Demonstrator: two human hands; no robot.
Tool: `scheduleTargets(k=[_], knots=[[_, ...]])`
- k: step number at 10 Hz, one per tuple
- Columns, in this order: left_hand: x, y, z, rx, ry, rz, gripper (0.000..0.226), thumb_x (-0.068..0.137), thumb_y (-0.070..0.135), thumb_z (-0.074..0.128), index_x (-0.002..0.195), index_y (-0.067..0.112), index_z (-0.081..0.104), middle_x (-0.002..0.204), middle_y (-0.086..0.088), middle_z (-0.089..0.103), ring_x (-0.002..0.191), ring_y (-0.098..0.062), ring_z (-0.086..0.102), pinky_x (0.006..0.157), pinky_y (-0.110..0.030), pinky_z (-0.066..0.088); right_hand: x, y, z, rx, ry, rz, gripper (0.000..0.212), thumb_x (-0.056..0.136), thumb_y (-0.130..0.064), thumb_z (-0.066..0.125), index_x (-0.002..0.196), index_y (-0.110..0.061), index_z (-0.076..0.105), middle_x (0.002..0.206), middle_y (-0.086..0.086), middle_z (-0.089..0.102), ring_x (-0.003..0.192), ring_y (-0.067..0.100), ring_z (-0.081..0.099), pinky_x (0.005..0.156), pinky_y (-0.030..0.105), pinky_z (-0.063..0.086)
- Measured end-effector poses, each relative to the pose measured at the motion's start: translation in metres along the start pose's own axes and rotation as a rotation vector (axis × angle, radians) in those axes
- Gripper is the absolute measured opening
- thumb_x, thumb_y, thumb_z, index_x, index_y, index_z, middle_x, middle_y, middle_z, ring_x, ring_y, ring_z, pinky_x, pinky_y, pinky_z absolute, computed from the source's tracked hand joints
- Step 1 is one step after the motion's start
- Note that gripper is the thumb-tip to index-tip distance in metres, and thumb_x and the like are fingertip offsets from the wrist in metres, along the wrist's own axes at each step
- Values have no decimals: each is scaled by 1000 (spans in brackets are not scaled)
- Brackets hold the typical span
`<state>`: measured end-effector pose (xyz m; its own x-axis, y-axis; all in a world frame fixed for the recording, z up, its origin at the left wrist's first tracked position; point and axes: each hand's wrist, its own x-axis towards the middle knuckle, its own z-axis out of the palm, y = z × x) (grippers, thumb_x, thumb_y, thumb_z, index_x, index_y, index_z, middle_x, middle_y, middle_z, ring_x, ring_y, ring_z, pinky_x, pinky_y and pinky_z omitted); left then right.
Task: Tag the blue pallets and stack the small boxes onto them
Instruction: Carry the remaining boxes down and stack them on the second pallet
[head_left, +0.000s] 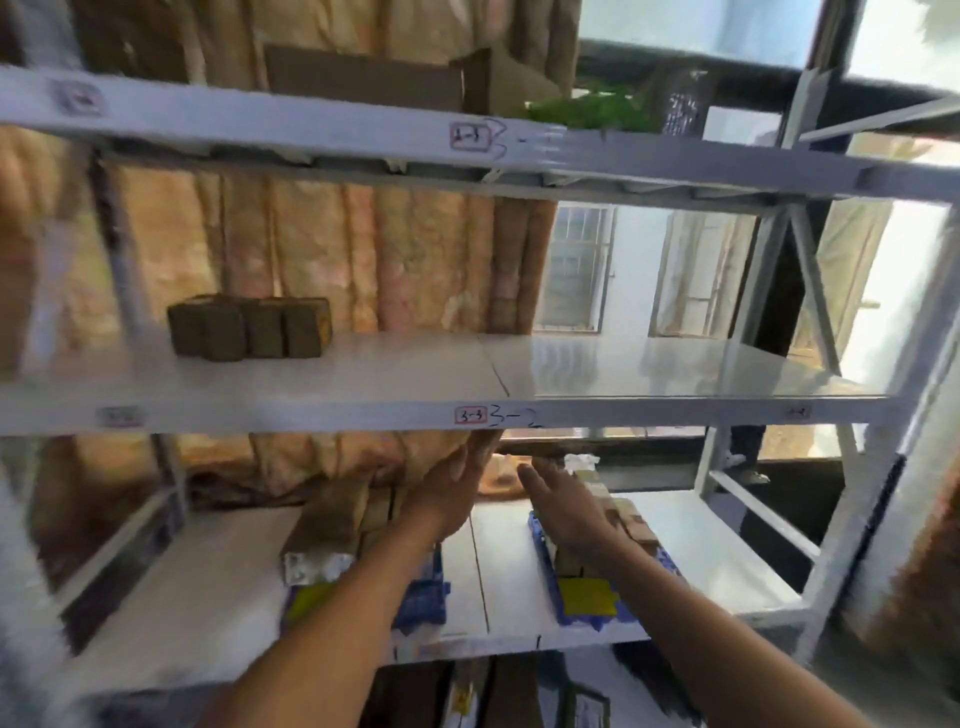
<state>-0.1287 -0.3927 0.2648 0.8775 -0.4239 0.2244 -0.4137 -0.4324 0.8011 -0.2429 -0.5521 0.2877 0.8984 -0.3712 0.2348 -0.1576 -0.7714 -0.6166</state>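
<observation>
While both bare forearms reach up and forward into the lower bay of the white shelving rack (571, 415), the left hand (452, 493) is raised with fingers straight and spread, palm turned inward, holding nothing; its fingertips sit just under the front edge of the middle shelf near the red-bordered label (471, 415). Right hand (563, 506) is flat, palm down, fingers extended and loose, also empty, hovering over the stack of small boxes (626, 519) on the right blue pallet (587, 613). That pallet lies on the lower shelf right of the centre seam, a yellow tag (584, 595) at its near end. Left blue pallet (421, 597) lies left of the seam, largely covered by the left forearm, with a yellow-green tag (306, 603) at its near left corner and more brown boxes (332, 519) stacked on it. Middle shelf: a row of small brown boxes (249, 327) towards the left rear edge. Orange curtain (337, 249) behind the rack; window (576, 265) to the right. Heavy motion blur; box count unclear.
</observation>
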Motion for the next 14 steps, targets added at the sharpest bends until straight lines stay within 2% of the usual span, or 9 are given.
scheduleTargets(k=[1,2,4,7,8,10,11,12,14], knots=[[-54,-1,-72,110,-50,-21,46,103,43,43,144,23,51,149,-5,53,124,-19,60,103,-27,49,-36,-69,24,128,17,-124,61,94,-77,26,140,-46,51,139,0,65,127,25,60,85,30,41],[-87,-3,-129,186,-15,3,57,98,63,33,145,35,48,152,2,51,130,-19,55,110,-36,43,-59,-137,43,186,-38,-247,47,102,-64,31,137,-44,55,138,2,65,125,27,60,88,29,40],[-100,-21,-254,139,237,62,90,84,87,15,153,34,39,160,7,41,146,-16,39,122,-38,28,-51,-264,71,237,-33,-271,62,106,-57,33,153,-19,48,156,6,49,144,26,44,119,39,31],[4,-107,-397,-211,332,65,66,96,66,36,152,32,41,156,6,44,130,-11,52,99,-26,40,44,-366,163,240,-1,-196,61,106,-59,33,152,-21,49,149,10,56,134,31,53,110,41,41],[46,-139,-432,-275,255,107,59,100,57,43,154,34,38,159,8,38,136,-11,46,108,-35,43,97,-395,187,266,40,-183,47,108,-49,35,141,-21,54,130,18,64,116,37,60,90,38,44],[130,-185,-453,-236,149,154,68,103,41,51,158,46,11,144,24,30,116,19,44,78,2,38,172,-406,242,178,184,-13,52,105,-61,28,145,-31,41,131,17,64,115,38,62,91,45,43],[164,-189,-444,-181,113,199,84,90,36,64,155,52,13,158,19,31,144,-11,32,110,-22,38,199,-401,252,21,126,32,62,100,-68,28,146,-28,41,137,15,61,120,37,59,102,52,43],[185,-194,-440,-45,103,151,96,85,38,66,158,46,4,169,0,1,151,-31,20,119,-51,31,218,-398,255,39,166,40,68,94,-76,30,140,-29,45,132,13,65,117,37,61,102,55,46],[191,-194,-438,-144,227,179,26,83,51,51,107,62,49,113,21,53,110,-11,57,89,-35,47,234,-393,264,14,142,-29,56,94,-71,34,128,-32,54,123,10,70,108,33,64,96,51,52]])
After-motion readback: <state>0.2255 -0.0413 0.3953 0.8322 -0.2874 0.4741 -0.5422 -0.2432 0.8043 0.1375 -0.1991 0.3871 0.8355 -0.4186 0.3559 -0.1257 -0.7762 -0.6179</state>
